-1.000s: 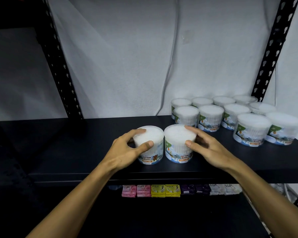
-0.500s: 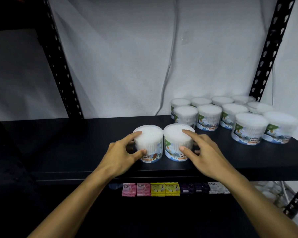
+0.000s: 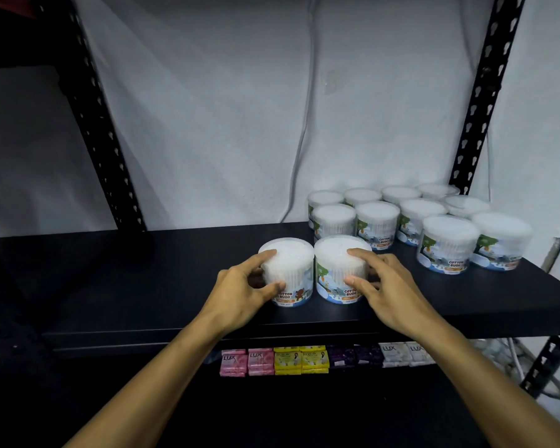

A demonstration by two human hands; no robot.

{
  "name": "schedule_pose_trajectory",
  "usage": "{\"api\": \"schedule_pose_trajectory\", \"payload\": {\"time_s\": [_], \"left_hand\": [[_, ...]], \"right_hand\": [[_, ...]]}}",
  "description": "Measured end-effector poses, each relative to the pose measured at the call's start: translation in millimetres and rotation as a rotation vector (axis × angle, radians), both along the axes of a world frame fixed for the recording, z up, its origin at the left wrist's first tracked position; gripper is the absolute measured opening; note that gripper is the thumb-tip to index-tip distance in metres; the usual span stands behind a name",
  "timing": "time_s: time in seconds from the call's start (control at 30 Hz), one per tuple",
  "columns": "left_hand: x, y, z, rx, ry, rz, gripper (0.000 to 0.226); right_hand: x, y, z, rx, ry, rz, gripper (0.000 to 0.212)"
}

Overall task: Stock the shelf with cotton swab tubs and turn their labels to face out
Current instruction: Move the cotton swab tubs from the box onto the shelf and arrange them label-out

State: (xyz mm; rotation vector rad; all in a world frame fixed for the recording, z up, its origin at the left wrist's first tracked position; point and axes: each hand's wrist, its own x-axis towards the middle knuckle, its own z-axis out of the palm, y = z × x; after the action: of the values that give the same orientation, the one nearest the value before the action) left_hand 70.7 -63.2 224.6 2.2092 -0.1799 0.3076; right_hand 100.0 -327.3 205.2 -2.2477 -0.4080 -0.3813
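Two clear cotton swab tubs stand side by side near the front of the black shelf [image 3: 143,286]. My left hand [image 3: 240,294] grips the left tub [image 3: 291,270] from its left side, thumb low on the front. Its label faces me, with a brown bear on it. My right hand [image 3: 392,291] grips the right tub [image 3: 335,270] from its right side, thumb on the front wall. That tub's "Cotton Buds" label also faces out, partly behind my thumb.
Several more cotton swab tubs [image 3: 446,244] stand in rows at the back right of the shelf, labels mostly facing front. Black perforated uprights [image 3: 485,92] frame the shelf. Soap packs [image 3: 301,358] line the shelf below. A grey cable [image 3: 304,124] hangs down the white wall.
Both hands have slid a little around the two front tubs, and the tubs have turned slightly on the shelf. The right thumb now sits lower on the front of its tub.
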Motion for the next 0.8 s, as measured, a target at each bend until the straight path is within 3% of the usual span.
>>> {"api": "schedule_pose_trajectory", "payload": {"time_s": [0.8], "left_hand": [[63.2,-95.6,-3.8,0.035,-0.003,-0.005,0.063]], "right_hand": [[42.0,-75.9,18.8,-0.144,0.011,-0.180,0.046]]}}
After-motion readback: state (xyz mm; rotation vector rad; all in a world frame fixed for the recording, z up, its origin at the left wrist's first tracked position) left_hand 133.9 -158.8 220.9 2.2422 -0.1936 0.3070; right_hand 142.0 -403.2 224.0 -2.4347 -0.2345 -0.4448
